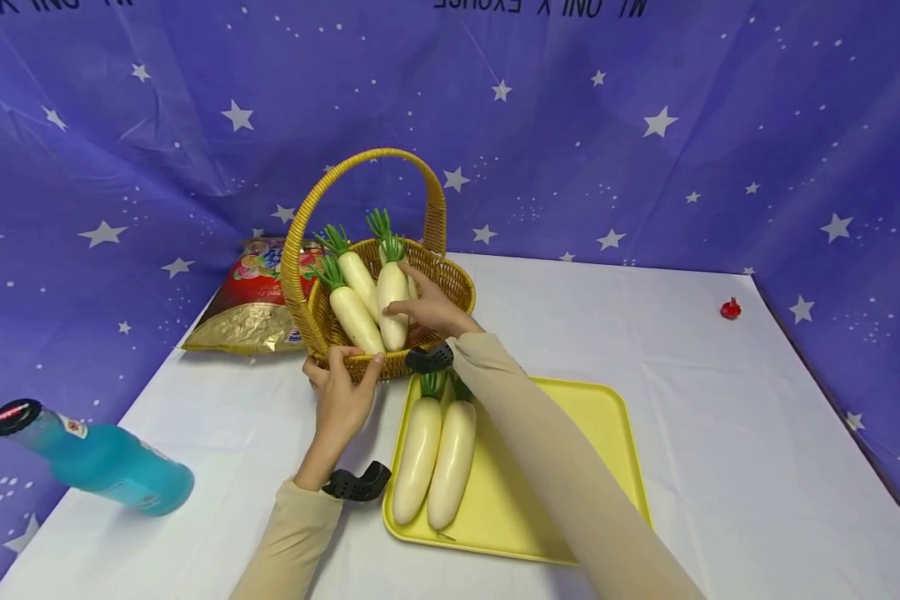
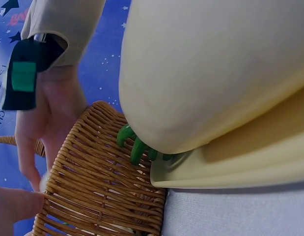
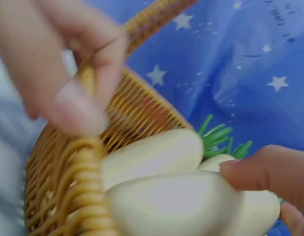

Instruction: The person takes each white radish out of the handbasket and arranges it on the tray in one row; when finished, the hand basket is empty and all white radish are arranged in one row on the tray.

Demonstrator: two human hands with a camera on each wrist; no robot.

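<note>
My left hand (image 1: 345, 398) grips the near rim of a wicker basket (image 1: 459, 283) with a tall handle, its thumb on the rim in the right wrist view. Inside the basket, my right hand (image 1: 437, 313) holds a white radish (image 1: 392, 292) with green leaf stubs, thumb on one side and fingers beyond. Other white radishes (image 1: 354, 317) lean beside it, leaves toward the far rim. In the left wrist view, the basket (image 2: 107, 169) and right sleeve (image 2: 191, 64) hide most of that grip. Two more radishes (image 1: 417, 462) lie side by side on a yellow tray (image 1: 607, 450).
A red and gold bag (image 1: 240, 304) lies behind the basket's left side. At the left stands a bottle (image 1: 123, 467) of blue liquid with a dark cap. A small red object (image 1: 731, 309) sits far right on the white tablecloth (image 1: 720, 433). A starry blue cloth hangs behind.
</note>
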